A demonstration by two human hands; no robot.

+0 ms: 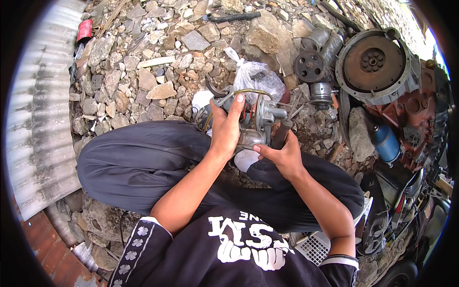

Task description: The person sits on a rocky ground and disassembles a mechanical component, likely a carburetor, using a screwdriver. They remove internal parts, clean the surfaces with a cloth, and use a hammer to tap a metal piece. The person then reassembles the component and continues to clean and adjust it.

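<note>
Head view, and from where I stand the work is all in the lap: a grey metal assembly [264, 114] is held up between the bent legs, over the rubble [160, 91] and just this side of a knotted clear plastic bag [260, 79]. The left hand [224, 126] has its fingers closed on the assembly's left side, thumb lying along the top, near a dark hooked piece [213, 86]. The right hand [283, 153] has its fingers curled round a dark cylinder [281, 135], thumb against the rounded lower housing; whether that cylinder is a tool or part of the assembly, I can't tell.

To handle it well, I'd brace the body firmly with the left, keep that thumb clear of the thin bent tube [253, 91], and have the right apply force gradually, in line with the part. Working low over the lap seems wise, since small pieces could vanish among those stones.

As for writing, bold white lettering crosses the black shirt [191, 260], upside down from here. Any marking on the red container [84, 29] is too small to read, and I make out no label on the assembly.
</note>
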